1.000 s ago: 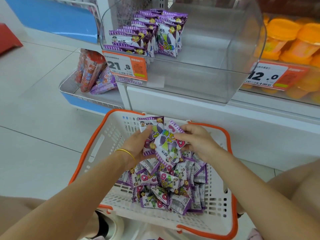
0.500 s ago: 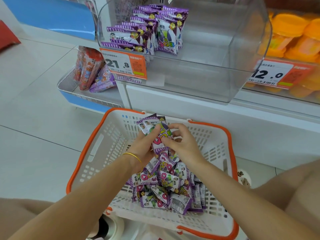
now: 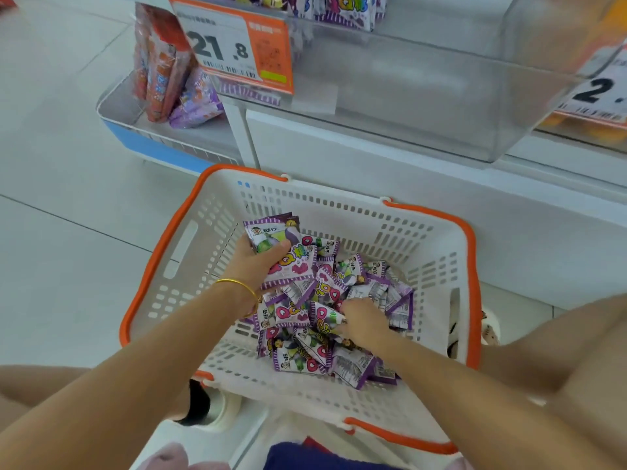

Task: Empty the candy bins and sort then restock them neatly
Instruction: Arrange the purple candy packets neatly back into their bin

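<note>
Purple and white candy packets (image 3: pixel 305 357) lie in a loose heap in the right half of a white plastic basket (image 3: pixel 390 218) with an orange rim. The basket sits low in front of the person, just before the white shelf base. Some packets lie face up and some show their printed backs.

The left hand (image 3: pixel 252 262), with a thin gold bangle (image 3: pixel 237 284) on its wrist, is raised over the far left edge of the heap. It grips a small stack of packets (image 3: pixel 271 232), the thumb pressed across the front one and the fingers curled behind. The stack is held roughly upright, its top edge towards the shelf.

The right hand (image 3: pixel 364 322) is down on the middle of the heap, palm down. Its fingers are bent towards a packet with pink lettering and touch it. Whether they have closed on it I cannot tell, since the hand hides its own fingertips.

Above the basket, a clear bin (image 3: pixel 424 96) juts out from the shelf. More of the same purple packets (image 3: pixel 346 8) stand at its back left, cut off by the top of the view, and the rest of its floor is bare. An orange and white price tag (image 3: pixel 234 45) reading 21.8 hangs on its front left corner, and a second tag (image 3: pixel 597 93) shows at the right edge. To the left, a lower side shelf holds red packs (image 3: pixel 159 66) leaning upright, with a pale purple bag (image 3: pixel 196 103) beside them. Pale floor tiles (image 3: pixel 68 164) fill the left of the view.
</note>
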The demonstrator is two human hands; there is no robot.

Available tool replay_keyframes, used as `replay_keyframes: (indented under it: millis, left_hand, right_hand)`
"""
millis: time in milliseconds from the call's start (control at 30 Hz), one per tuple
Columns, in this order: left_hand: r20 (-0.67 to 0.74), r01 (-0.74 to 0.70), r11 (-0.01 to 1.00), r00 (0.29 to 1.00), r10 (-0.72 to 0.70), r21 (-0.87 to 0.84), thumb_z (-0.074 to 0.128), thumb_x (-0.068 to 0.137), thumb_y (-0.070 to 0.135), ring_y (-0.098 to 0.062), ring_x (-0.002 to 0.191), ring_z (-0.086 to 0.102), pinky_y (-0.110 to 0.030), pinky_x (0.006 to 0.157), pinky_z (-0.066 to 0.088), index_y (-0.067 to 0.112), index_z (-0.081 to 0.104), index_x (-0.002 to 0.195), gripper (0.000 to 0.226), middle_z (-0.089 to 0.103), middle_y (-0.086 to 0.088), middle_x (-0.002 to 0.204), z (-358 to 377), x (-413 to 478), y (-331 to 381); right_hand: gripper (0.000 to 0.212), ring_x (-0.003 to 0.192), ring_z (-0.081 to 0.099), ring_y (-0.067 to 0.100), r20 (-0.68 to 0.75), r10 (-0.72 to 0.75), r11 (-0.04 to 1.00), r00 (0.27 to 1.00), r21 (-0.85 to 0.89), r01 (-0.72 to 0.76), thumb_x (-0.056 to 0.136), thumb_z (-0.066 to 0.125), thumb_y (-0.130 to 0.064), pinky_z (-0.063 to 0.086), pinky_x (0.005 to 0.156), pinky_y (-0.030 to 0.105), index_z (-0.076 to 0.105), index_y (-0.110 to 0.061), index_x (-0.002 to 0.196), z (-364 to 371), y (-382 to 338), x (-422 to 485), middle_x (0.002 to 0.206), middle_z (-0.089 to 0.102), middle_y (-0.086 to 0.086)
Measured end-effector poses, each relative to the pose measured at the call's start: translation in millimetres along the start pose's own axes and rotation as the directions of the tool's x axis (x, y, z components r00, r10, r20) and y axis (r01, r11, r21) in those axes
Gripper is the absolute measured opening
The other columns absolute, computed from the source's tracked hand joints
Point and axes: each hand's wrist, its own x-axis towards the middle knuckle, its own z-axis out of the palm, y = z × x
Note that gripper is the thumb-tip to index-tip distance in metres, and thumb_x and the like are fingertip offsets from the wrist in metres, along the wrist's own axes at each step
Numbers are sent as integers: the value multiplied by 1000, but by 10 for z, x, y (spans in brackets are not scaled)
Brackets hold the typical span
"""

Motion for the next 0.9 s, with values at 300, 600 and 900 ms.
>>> replay_keyframes:
  millis: [300, 600, 900]
  left_hand:
    - [-21, -124, 944, 990, 137, 305, 64, 89, 23, -19, 84, 59, -32, 73, 49, 13, 46, 116, 33, 60, -4, 95, -27, 19, -95]
    - [185, -109, 887, 982, 27, 449, 56, 94, 28, -19, 82, 53, -34, 78, 44, 10, 38, 124, 39, 54, -3, 91, 64, -8, -157]
    - [256, 38, 950, 959, -122, 310, 78, 51, 69, -25, 104, 63, -51, 91, 51, 21, 38, 129, 100, 62, -9, 118, -12, 11, -212]
  right_hand:
    - [7, 70, 45, 4, -215, -30, 756, 976, 634, 163, 93, 58, -15, 36, 63, 18, 55, -17, 99, -683, 29, -45, 84, 50, -8]
    - [19, 75, 64, 11, -306, -157, 538, 939, 770, 342, 83, 70, -10, 53, 76, 27, 68, -9, 102, -1224, -151, -213, 85, 67, -3]
    - [9, 61, 53, 5, -472, -131, 539, 872, 704, 462, 90, 64, -18, 46, 56, 15, 59, -11, 93, -1005, -565, -21, 76, 55, -6]
